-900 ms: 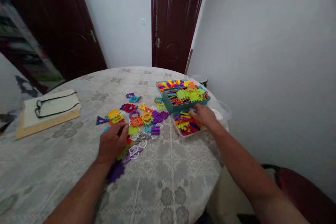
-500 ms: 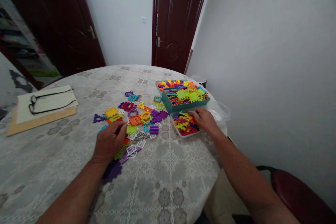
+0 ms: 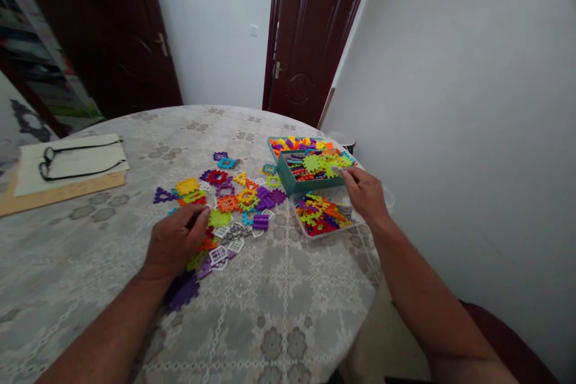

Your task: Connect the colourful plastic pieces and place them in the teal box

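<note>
My right hand (image 3: 365, 191) is raised above the right edge of the clear plastic tub (image 3: 310, 235). Its thumb and fingers pinch a small grey building piece (image 3: 336, 170), in front of the green box (image 3: 310, 185). The tub contains red, yellow-green, orange and grey toothed pieces. My left hand (image 3: 174, 239) rests at the left side of a loose pile of plastic building pieces. Its fingers are curled in against the thumb, and I cannot make out what they hold. Near its fingertips lie a lime square piece (image 3: 219, 218) and white window frames (image 3: 218, 255).
Behind the green box lies a shallow green tray (image 3: 271, 145) of orange, yellow and purple pieces. Glasses (image 3: 47, 163) lie on papers (image 3: 72, 180) at the left. A patterned cloth covers the round table (image 3: 252, 324). A wall stands to the right.
My right hand has come up out of the plastic tub with a small grey piece. My left hand stays beside the pile, still curled. The view has shifted slightly.
</note>
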`<state>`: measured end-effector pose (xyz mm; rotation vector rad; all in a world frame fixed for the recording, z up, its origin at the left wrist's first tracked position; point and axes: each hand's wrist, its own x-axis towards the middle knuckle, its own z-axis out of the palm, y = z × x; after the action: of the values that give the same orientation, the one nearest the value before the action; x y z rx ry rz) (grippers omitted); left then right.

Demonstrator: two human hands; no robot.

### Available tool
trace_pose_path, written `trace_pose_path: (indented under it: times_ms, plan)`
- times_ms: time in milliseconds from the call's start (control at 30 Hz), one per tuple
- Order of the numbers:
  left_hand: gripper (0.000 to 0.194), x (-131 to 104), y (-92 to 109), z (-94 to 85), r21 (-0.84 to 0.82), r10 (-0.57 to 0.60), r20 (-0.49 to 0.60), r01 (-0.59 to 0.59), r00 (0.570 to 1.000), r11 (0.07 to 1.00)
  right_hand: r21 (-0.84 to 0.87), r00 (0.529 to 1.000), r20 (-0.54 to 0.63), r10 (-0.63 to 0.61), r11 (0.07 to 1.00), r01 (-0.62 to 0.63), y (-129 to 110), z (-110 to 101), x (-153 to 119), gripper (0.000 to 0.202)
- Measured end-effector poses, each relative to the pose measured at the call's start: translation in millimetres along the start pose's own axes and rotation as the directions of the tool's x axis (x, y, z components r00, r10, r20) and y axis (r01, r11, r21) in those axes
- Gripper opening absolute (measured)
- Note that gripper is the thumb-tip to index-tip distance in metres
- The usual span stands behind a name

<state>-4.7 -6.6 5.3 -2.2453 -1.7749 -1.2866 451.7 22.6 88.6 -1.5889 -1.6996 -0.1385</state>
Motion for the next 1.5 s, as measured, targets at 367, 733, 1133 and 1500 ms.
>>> trace_pose_path:
  times_ms: [367, 733, 1133, 1500]
  plan:
    - [0.030, -1, 2, 1.1, -0.059, -0.054, -0.076, 0.049, 0.996, 0.997, -0.360, 0.992, 0.075, -0.106, 0.924, 0.126, 32, 37, 50, 0.038]
    - [0.027, 0, 11, 0.3, -0.074, -0.092, -0.062, 0.088, 0.994, 0.993, -0.176, 0.991, 0.034, -0.131, 0.975, 0.135, 10, 28, 25, 0.033]
    - [0.031, 9, 20, -6.0, -0.213, -0.326, -0.089, 0.301, 0.941, 0.929, 0.264, 0.759, 0.425, -0.494, 0.869, 0.418, -136, 65, -45, 0.041]
    - [0.030, 31, 26, -44.8, -0.263, -0.506, 0.036, 0.497, 0.862, 0.827, 0.140, 0.775, 0.459, -0.435, 0.896, 0.420, -179, 103, -55, 0.022]
